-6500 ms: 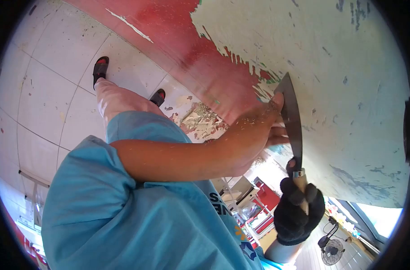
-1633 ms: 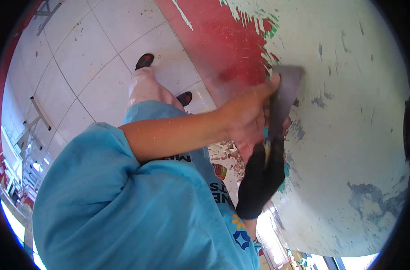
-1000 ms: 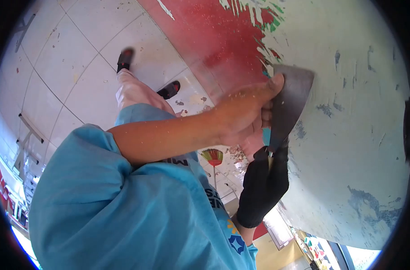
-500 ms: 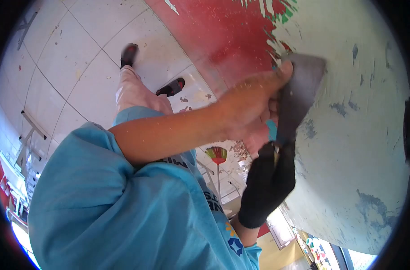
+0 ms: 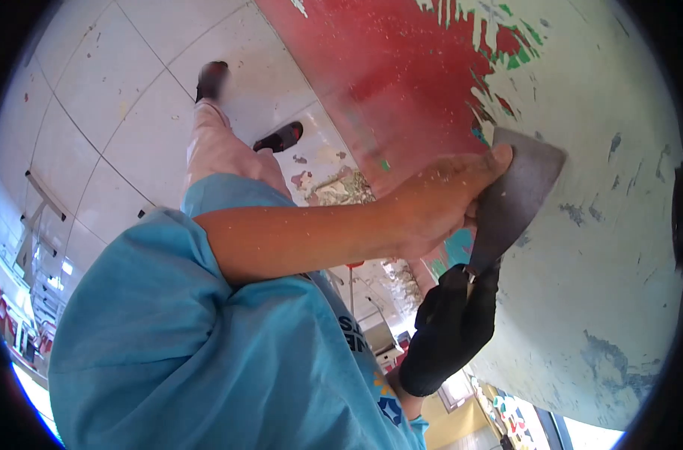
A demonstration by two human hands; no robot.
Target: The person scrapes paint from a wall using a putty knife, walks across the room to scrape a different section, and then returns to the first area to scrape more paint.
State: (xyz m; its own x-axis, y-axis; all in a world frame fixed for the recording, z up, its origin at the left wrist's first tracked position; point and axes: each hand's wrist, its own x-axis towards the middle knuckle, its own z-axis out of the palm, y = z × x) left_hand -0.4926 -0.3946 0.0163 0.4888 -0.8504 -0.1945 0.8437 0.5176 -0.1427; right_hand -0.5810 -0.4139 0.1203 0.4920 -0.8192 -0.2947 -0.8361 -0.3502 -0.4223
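Note:
A wide-bladed paint scraper (image 5: 527, 176) lies with its dark grey blade against the pale, patchy wall (image 5: 596, 285). My right hand (image 5: 455, 330), in a black glove, is closed around its handle, which is mostly hidden. My left hand (image 5: 442, 199) is bare and closed at the blade's side, one fingertip pressed on the blade's face and other fingers curled beneath. Left of the blade, a red painted area (image 5: 379, 67) meets the pale coat in a ragged edge with green streaks. A teal patch (image 5: 457, 247) shows behind the left hand.
Paint flakes (image 5: 345, 187) litter the white tiled floor (image 5: 124, 82) by the wall's base. My sandalled feet (image 5: 281, 137) stand on the tiles. Metal-framed legs (image 5: 45, 199) rise at far left. A chair (image 5: 382, 341) and a yellow wall (image 5: 450, 431) appear toward the bottom.
Both hands and the scraper appear lower and slightly farther right, as the whole view has shifted too. More floor flakes show, and the broom head is now mostly hidden behind my left arm.

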